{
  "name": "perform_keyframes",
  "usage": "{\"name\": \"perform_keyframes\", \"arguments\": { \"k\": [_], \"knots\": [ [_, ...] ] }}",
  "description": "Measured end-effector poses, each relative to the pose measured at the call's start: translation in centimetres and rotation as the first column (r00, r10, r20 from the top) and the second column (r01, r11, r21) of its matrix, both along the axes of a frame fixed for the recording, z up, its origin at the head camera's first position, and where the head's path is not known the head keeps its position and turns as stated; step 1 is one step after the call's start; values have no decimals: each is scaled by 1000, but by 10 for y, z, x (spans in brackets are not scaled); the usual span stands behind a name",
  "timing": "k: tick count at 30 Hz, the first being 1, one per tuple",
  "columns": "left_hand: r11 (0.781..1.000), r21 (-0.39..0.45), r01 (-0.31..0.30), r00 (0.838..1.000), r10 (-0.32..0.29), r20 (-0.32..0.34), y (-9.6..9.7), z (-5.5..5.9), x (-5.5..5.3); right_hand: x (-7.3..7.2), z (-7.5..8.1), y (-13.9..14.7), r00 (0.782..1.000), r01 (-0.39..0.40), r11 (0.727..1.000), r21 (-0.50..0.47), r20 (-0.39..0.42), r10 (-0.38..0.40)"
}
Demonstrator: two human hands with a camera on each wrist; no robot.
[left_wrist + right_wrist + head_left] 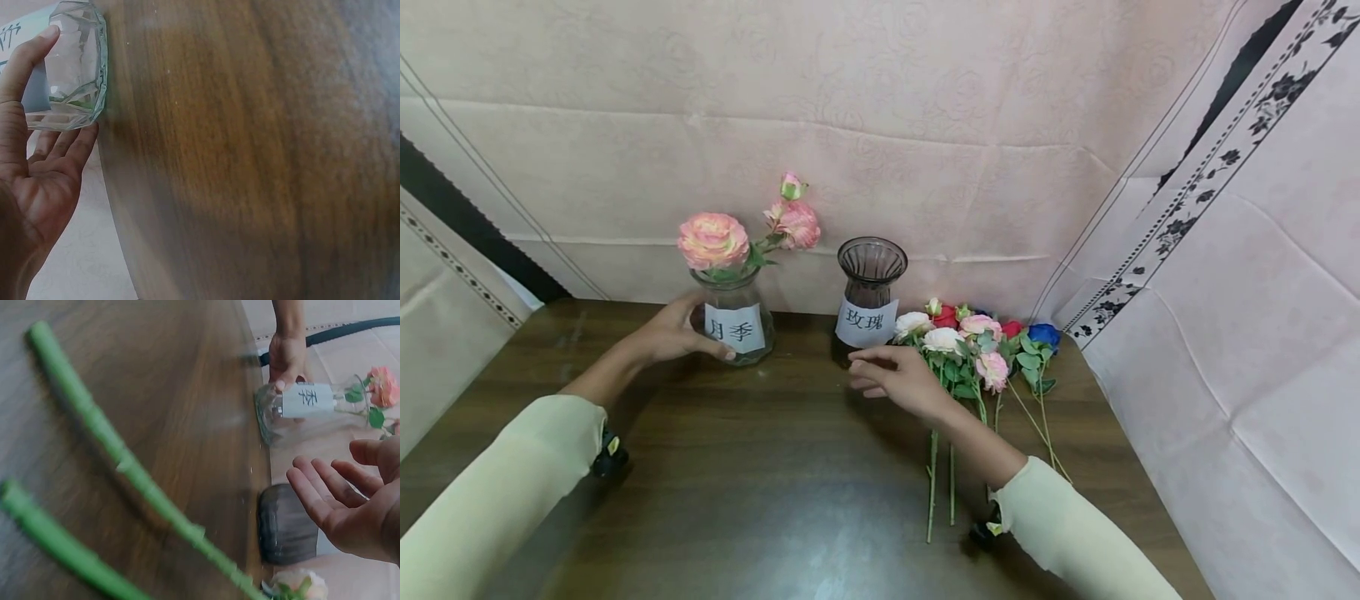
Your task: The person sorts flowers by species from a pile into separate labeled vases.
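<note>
My left hand (679, 335) grips the clear glass vase (730, 293) from its left side, thumb across the white label (735, 329) and the other fingers behind. Pink roses (713, 241) and a pink bud stand in this vase; in the left wrist view its faceted base (78, 69) is near the table surface. My right hand (902, 382) hovers in front of the dark glass vase (871, 275), fingers loosely bent and holding nothing. That vase bears its own white label (867, 323) with characters, and no stems show in it.
Right of the dark vase lies a pile of artificial flowers: white roses (943, 340), pink ones (992, 371), red ones and a blue rose (1043, 335). Their green stems (933, 492) point toward the front of the brown wooden table (760, 500). A pale cloth (850, 125) hangs behind.
</note>
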State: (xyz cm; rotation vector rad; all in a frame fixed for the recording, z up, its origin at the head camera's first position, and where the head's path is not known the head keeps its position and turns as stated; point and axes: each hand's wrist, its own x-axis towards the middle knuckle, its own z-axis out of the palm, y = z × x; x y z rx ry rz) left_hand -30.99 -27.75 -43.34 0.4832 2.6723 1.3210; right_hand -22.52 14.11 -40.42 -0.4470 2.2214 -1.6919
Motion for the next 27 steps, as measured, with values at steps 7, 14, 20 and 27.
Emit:
{"name": "perform_keyframes", "arguments": {
  "k": [7, 14, 20, 27],
  "knots": [
    [1000, -6, -11, 1000, 11, 15, -1, -2, 0, 3, -3, 25, 996, 67, 997, -38, 69, -64],
    [1000, -16, -23, 1000, 23, 16, -4, -5, -1, 6, -7, 45, 980, 143, 987, -76, 152, -130],
    [999, -24, -23, 1000, 24, 18, -5, -6, -4, 11, -7, 62, 969, 179, 981, -74, 186, -163],
    [1000, -9, -15, 1000, 16, 13, -4, -6, -4, 20, -8, 83, 966, 185, 980, -73, 195, -168]
  ]
}}
